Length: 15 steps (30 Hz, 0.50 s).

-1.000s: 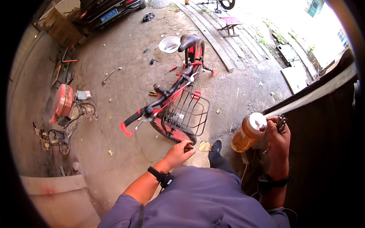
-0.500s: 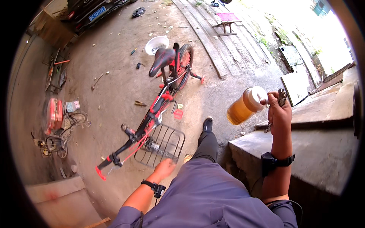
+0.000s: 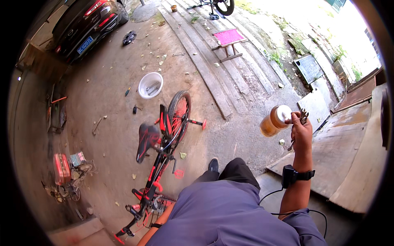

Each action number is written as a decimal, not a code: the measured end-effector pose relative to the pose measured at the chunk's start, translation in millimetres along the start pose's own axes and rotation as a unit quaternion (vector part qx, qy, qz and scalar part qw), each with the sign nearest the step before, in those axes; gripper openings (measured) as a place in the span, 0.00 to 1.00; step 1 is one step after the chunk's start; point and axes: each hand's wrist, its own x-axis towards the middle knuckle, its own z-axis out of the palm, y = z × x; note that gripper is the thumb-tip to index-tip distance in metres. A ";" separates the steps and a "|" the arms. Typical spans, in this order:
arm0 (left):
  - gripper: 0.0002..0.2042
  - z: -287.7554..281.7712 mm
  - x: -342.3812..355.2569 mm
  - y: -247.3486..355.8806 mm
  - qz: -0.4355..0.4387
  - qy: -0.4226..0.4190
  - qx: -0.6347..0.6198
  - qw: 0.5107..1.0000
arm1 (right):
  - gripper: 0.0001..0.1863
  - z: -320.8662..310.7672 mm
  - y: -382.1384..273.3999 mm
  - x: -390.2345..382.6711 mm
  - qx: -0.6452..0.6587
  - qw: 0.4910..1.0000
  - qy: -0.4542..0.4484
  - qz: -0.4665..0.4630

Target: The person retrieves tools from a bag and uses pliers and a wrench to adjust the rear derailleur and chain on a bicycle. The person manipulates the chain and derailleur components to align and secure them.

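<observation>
My right hand (image 3: 303,133) grips metal wrenches (image 3: 303,116) and a plastic bottle (image 3: 269,126) of amber liquid with a white lid, held out to my right. A black-and-red child's bicycle (image 3: 156,170) stands below me to the left, with a black saddle (image 3: 147,139), a training wheel at the rear and a front wire basket partly visible by my body. My left forearm (image 3: 163,215) shows beside the handlebar; the hand is hidden behind my body.
A white basin (image 3: 143,92) with tools, a screwdriver (image 3: 128,91), a pink stool (image 3: 228,36), planks (image 3: 217,94), a dark car (image 3: 82,30), an overturned-looking bike (image 3: 221,7), and a red case (image 3: 61,170) on an old small bike lie around. Boards (image 3: 344,151) edge the right.
I have stepped forward along the bicycle; it and the ground shift down in the view. My left hand has dropped out of sight. My right hand still holds the bottle and wrenches.
</observation>
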 end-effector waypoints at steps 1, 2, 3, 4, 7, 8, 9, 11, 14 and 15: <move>0.19 -9.3 10.3 14.3 0.002 0.000 0.013 1.000 | 0.11 -6.5 -7.7 26.3 -0.002 1.000 0.004 0.008; 0.20 -16.3 21.1 32.4 0.011 0.003 0.021 1.000 | 0.11 -13.1 -14.8 52.9 -0.003 1.000 0.009 0.016; 0.20 -26.5 30.5 54.7 0.016 0.012 0.031 0.999 | 0.11 -17.1 -17.8 80.0 0.001 1.000 0.025 0.015; 0.20 -36.5 39.9 77.2 0.016 0.024 0.040 0.999 | 0.11 -19.3 -21.9 105.0 0.004 0.999 0.023 0.023; 0.18 -59.2 69.4 175.0 -0.010 0.081 0.050 0.995 | 0.09 -34.1 -31.6 184.2 0.021 0.998 0.029 0.052; 0.18 -69.0 81.0 213.4 -0.021 0.100 0.053 0.993 | 0.07 -34.5 -28.6 205.8 0.004 0.996 0.044 0.079; 0.16 -67.3 103.6 257.7 -0.058 0.091 0.029 0.994 | 0.08 -46.4 3.0 230.7 -0.009 0.995 0.043 0.094; 0.15 -60.6 145.8 307.6 -0.060 0.102 -0.059 0.991 | 0.08 -56.7 67.9 278.6 -0.013 0.992 0.031 0.122; 0.14 -91.9 170.1 392.3 -0.077 0.098 -0.072 0.990 | 0.09 -64.5 83.7 340.8 -0.041 0.985 0.026 0.167; 0.14 -91.4 184.9 404.7 -0.070 0.089 -0.064 0.992 | 0.10 -66.0 89.7 362.0 -0.046 0.983 0.023 0.174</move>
